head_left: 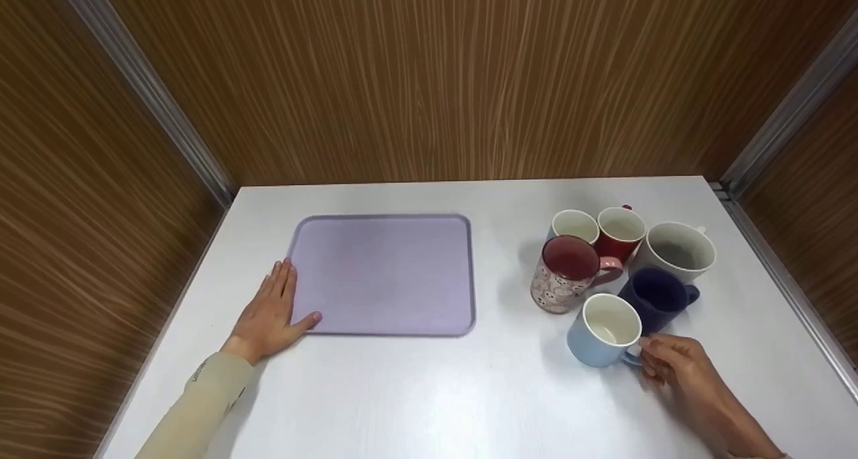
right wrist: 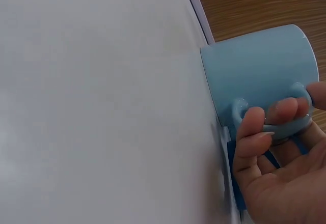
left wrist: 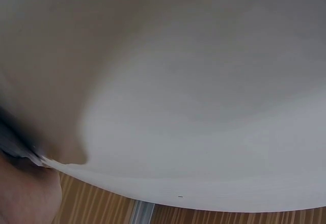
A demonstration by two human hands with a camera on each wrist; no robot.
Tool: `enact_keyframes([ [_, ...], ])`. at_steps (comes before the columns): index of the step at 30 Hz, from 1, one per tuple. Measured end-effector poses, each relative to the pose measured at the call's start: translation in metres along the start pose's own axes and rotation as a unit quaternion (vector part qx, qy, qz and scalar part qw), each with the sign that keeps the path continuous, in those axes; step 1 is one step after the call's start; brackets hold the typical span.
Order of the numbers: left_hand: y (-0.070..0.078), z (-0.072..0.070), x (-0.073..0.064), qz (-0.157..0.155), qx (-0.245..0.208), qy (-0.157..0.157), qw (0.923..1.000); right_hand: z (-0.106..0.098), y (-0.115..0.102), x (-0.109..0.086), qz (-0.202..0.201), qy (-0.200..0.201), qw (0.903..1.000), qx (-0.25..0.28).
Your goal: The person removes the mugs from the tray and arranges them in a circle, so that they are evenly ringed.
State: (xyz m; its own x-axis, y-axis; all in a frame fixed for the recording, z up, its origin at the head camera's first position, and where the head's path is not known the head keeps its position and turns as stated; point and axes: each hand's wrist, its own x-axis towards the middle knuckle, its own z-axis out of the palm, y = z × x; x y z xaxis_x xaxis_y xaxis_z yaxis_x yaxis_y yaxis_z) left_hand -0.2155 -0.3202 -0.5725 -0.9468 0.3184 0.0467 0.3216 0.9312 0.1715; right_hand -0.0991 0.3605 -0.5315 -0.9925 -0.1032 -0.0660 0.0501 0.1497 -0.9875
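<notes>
In the head view a light blue mug (head_left: 593, 345) with a cream inside stands at the front of a group of mugs. My right hand (head_left: 680, 368) grips its handle; the right wrist view shows the fingers (right wrist: 252, 142) curled round the handle of the blue mug (right wrist: 260, 68). Right behind it stands a dark blue mug (head_left: 653, 298). My left hand (head_left: 268, 315) lies with straight fingers on the left edge of a lavender tray (head_left: 382, 275), its thumb on the tray's near left corner. Only part of the left hand (left wrist: 28, 193) appears in the left wrist view.
A pink patterned mug (head_left: 560, 288) is left of the dark blue one. Behind stand a pale mug (head_left: 575, 224), a red mug (head_left: 617, 244) and a large white mug (head_left: 677, 248). Wood-grain panels (head_left: 429, 77) enclose the white table (head_left: 429, 385) at the back and sides.
</notes>
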Motion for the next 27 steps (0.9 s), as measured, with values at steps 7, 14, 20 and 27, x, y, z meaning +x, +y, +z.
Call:
enact_keyframes([
  [7, 0.0014, 0.0008, 0.0004, 0.001, -0.001, 0.007, 1.0, -0.0008, -0.0049, -0.0081, -0.014, 0.133, 0.9716, -0.195],
  [14, 0.0019, 0.0002, 0.0003, 0.002, -0.001, 0.004, 1.0, 0.0011, -0.0063, -0.0094, -0.083, 0.21, 0.9423, -0.248],
  [20, 0.0008, 0.0008, 0.0, 0.001, 0.0, 0.002, 1.0, 0.0031, -0.0081, -0.0064, -0.112, 0.222, 0.9265, -0.283],
  [27, -0.0002, 0.0015, 0.0006, 0.001, -0.003, 0.008, 1.0, 0.006, -0.009, -0.0009, -0.12, 0.231, 0.9245, -0.279],
])
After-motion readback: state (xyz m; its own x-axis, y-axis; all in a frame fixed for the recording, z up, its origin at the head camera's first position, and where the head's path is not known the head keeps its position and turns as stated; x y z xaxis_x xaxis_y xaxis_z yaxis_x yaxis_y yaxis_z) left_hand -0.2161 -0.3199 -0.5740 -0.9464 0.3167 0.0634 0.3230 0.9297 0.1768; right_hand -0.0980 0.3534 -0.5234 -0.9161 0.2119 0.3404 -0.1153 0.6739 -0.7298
